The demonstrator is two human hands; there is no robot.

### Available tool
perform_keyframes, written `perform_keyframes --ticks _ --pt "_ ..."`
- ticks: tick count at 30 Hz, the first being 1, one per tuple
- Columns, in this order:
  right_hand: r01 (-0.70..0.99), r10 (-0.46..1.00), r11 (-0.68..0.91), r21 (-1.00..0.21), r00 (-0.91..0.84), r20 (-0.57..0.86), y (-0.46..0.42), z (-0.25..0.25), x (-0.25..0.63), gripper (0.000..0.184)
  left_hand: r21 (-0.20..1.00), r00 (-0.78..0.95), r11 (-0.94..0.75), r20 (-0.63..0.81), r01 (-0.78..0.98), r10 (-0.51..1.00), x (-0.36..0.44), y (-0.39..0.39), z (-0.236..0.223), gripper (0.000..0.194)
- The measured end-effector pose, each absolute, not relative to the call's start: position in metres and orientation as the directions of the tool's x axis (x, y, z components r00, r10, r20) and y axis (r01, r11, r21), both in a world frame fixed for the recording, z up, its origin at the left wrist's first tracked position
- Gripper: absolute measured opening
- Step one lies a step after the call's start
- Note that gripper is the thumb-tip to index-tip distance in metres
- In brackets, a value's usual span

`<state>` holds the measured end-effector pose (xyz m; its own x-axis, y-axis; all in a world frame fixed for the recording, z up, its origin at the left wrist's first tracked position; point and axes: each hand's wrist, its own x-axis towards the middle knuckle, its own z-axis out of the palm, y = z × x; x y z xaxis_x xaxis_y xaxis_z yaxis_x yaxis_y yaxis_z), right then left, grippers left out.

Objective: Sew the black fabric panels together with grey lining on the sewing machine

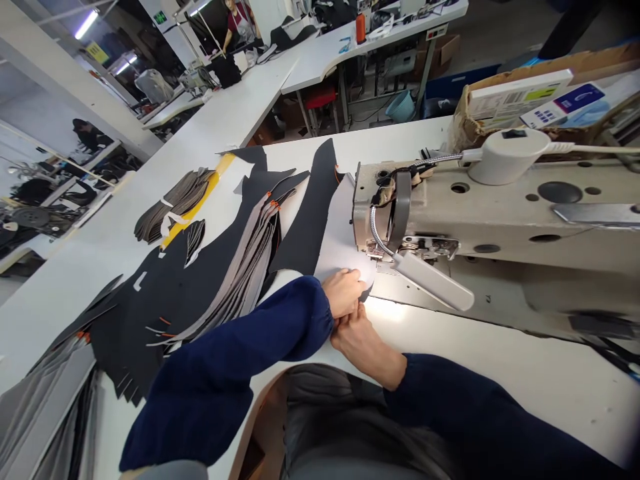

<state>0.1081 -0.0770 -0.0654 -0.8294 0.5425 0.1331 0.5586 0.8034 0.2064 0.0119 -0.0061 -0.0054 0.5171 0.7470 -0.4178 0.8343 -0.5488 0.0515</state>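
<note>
Left hand [344, 292] and right hand [364, 341], fingers bent, meet at the near end of pale grey fabric [339, 233] by the sewing machine [430, 193], apparently steadying it on the counter [480, 357]; any grip is hidden. Grey strips [247, 267] lie left, likely for easy reach.

bg stuff rn: beat-up cardboard box [460, 123] top R, w/ white carton [520, 97] + blue/wht pack [565, 108] inside | org bottle [361, 29] on far table [317, 69], red stool [320, 98] + lt blue bucket [401, 105] below | co-worker in apron [243, 25] up back, 2nd person in dk top [91, 137] far L | grn sign [159, 17] nr tube light [87, 24]
</note>
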Motion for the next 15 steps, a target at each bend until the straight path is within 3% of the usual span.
perform_keyframes --ticks 4,10,15 --pt "0.552 0.527 0.817 0.170 -0.833 0.169 -0.067 -0.074 0.117 0.025 0.024 0.525 -0.559 -0.380 0.829 0.762 0.020 0.001 -0.017 0.021" --pt "0.568 0.470 0.792 0.223 -0.801 0.371 -0.054 -0.081 0.131 0.024 0.046 0.504 -0.531 -0.393 0.846 0.769 0.025 0.016 -0.021 0.023" --pt "0.553 0.444 0.808 0.203 -0.799 0.406 -0.047 -0.086 0.138 0.025 0.047 0.471 -0.503 -0.435 0.863 0.767 0.032 0.025 -0.013 0.025"
